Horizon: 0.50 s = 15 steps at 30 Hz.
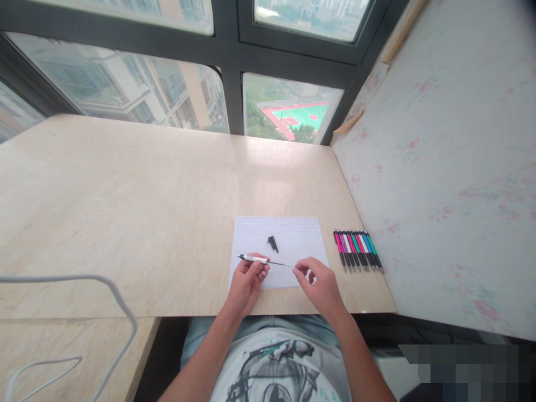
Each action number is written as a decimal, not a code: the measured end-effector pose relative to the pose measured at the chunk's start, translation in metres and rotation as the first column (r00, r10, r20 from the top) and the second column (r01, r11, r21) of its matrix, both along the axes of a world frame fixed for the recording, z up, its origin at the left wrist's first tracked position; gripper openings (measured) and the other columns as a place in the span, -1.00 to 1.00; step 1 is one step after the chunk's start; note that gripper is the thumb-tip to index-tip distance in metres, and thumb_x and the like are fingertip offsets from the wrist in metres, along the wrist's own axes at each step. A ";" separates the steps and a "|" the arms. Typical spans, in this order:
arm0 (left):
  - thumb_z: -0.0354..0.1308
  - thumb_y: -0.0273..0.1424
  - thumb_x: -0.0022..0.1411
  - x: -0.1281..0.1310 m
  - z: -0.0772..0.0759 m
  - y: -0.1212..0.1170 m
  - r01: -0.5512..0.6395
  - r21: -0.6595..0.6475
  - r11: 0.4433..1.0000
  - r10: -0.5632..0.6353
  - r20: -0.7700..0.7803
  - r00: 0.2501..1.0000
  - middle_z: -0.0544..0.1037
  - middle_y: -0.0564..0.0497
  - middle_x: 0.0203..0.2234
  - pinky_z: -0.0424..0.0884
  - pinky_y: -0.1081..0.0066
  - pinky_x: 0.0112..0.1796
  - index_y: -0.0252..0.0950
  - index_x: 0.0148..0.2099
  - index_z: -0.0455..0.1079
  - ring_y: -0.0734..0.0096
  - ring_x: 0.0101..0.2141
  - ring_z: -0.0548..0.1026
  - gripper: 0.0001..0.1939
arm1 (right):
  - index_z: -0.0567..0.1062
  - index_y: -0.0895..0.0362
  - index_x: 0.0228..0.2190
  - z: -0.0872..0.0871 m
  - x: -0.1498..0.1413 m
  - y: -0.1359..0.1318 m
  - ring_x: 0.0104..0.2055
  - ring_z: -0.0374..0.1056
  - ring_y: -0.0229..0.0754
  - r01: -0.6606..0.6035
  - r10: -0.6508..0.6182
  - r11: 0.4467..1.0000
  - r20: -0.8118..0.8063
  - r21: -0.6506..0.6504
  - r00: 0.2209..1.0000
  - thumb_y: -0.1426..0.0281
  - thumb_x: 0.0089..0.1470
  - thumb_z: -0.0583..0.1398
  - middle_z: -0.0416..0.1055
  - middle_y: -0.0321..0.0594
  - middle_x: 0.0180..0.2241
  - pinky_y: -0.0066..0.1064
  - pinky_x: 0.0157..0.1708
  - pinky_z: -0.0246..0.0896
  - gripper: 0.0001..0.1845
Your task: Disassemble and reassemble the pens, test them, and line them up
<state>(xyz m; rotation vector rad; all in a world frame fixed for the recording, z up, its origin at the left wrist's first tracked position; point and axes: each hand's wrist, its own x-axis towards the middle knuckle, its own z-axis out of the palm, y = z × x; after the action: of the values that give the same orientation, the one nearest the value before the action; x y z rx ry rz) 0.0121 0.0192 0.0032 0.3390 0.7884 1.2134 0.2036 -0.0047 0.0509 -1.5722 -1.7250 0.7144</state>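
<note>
My left hand is closed around the white barrel of a ballpoint pen, whose black clicker end points left. From the barrel's open front a thin dark ink refill sticks out to the right. At the refill's tip my right hand pinches with thumb and forefinger; a tiny piece there, perhaps a spring, is too small to make out. Below the pen lies a sheet of paper with handwritten lines along its top. Small black pen parts rest on the sheet, just beyond my hands.
Several pens in pink, purple, white, green and blue lie in a row right of the paper. A floral-papered wall bounds the pale tabletop on the right, windows at the back. A grey cable loops at lower left.
</note>
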 end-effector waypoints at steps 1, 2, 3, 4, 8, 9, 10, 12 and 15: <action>0.39 -0.38 0.07 0.000 0.000 0.000 -0.003 0.000 1.000 0.003 0.001 1.000 0.58 -0.04 -0.31 0.43 0.56 -0.33 -0.34 -0.22 0.49 0.53 -0.38 0.51 -0.77 | 0.46 0.09 -0.39 0.001 0.001 0.000 -0.42 0.35 -0.23 0.006 -0.006 1.000 0.006 0.002 1.000 0.37 0.17 0.14 0.46 -0.24 -0.42 -0.43 -0.47 0.22 -0.87; 0.39 -0.37 0.07 0.000 0.000 0.000 -0.004 0.000 1.000 0.004 0.001 1.000 0.58 -0.04 -0.31 0.43 0.56 -0.33 -0.33 -0.22 0.49 0.54 -0.38 0.51 -0.77 | 0.46 0.09 -0.40 0.001 0.002 0.000 -0.43 0.34 -0.23 0.011 -0.011 1.000 0.013 0.002 1.000 0.37 0.17 0.14 0.46 -0.25 -0.43 -0.43 -0.47 0.22 -0.87; 0.39 -0.38 0.07 0.000 0.000 0.000 -0.003 -0.001 1.000 0.003 0.000 1.000 0.58 -0.04 -0.31 0.43 0.56 -0.33 -0.33 -0.22 0.49 0.54 -0.38 0.50 -0.77 | 0.46 0.09 -0.40 0.002 0.003 -0.001 -0.44 0.34 -0.23 0.017 -0.017 1.000 0.017 0.002 1.000 0.37 0.17 0.14 0.45 -0.25 -0.43 -0.43 -0.48 0.22 -0.87; 0.39 -0.38 0.07 0.000 0.000 0.000 -0.002 -0.001 1.000 0.002 -0.002 1.000 0.58 -0.04 -0.32 0.43 0.56 -0.33 -0.33 -0.23 0.49 0.54 -0.39 0.50 -0.77 | 0.46 0.09 -0.40 0.003 0.003 -0.001 -0.44 0.33 -0.24 0.019 -0.019 1.000 0.018 0.001 1.000 0.37 0.17 0.14 0.45 -0.25 -0.43 -0.43 -0.48 0.22 -0.87; 0.39 -0.38 0.08 0.000 0.001 0.000 0.009 0.001 1.000 -0.009 -0.010 1.000 0.59 -0.05 -0.31 0.42 0.56 -0.32 -0.34 -0.22 0.49 0.54 -0.38 0.51 -0.77 | 0.46 0.10 -0.39 0.003 0.002 -0.001 -0.42 0.35 -0.23 0.004 -0.004 1.000 0.012 -0.004 1.000 0.38 0.17 0.14 0.46 -0.24 -0.41 -0.43 -0.47 0.22 -0.87; 0.39 -0.38 0.08 0.000 0.001 0.000 0.011 0.000 1.000 -0.011 -0.013 1.000 0.59 -0.05 -0.31 0.42 0.56 -0.32 -0.34 -0.22 0.49 0.54 -0.38 0.51 -0.77 | 0.46 0.10 -0.39 0.002 0.001 -0.001 -0.41 0.35 -0.23 -0.002 0.002 1.000 0.011 -0.005 1.000 0.38 0.17 0.14 0.46 -0.24 -0.41 -0.43 -0.47 0.22 -0.87; 0.39 -0.39 0.08 0.001 0.001 0.000 0.014 -0.001 1.000 -0.014 -0.018 1.000 0.59 -0.05 -0.30 0.42 0.56 -0.32 -0.34 -0.21 0.49 0.54 -0.38 0.51 -0.77 | 0.46 0.10 -0.39 0.001 -0.001 -0.001 -0.41 0.35 -0.23 -0.006 0.006 1.000 0.010 -0.007 1.000 0.38 0.17 0.14 0.46 -0.24 -0.41 -0.43 -0.46 0.22 -0.87; 0.39 -0.39 0.07 0.001 0.001 -0.001 0.028 0.000 1.000 -0.028 -0.031 0.999 0.59 -0.05 -0.30 0.42 0.55 -0.32 -0.34 -0.22 0.50 0.53 -0.37 0.51 -0.77 | 0.47 0.09 -0.39 0.000 -0.004 0.000 -0.40 0.36 -0.22 -0.013 0.013 1.000 0.003 -0.010 1.000 0.38 0.17 0.14 0.46 -0.24 -0.41 -0.43 -0.46 0.22 -0.87; 0.38 -0.41 0.08 0.001 0.002 -0.002 0.059 0.020 0.998 -0.058 -0.059 0.997 0.58 -0.05 -0.29 0.43 0.54 -0.30 -0.34 -0.23 0.51 0.50 -0.36 0.52 -0.79 | 0.46 0.09 -0.39 -0.001 -0.011 0.001 -0.40 0.35 -0.22 -0.025 0.025 1.000 -0.008 -0.009 1.000 0.40 0.16 0.14 0.45 -0.25 -0.42 -0.43 -0.46 0.21 -0.88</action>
<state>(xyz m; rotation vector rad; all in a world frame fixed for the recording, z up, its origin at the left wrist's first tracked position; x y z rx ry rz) 0.0133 0.0172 0.0052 0.4139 0.8105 1.1623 0.1927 -0.0034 0.0500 -1.5540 -1.7408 0.7408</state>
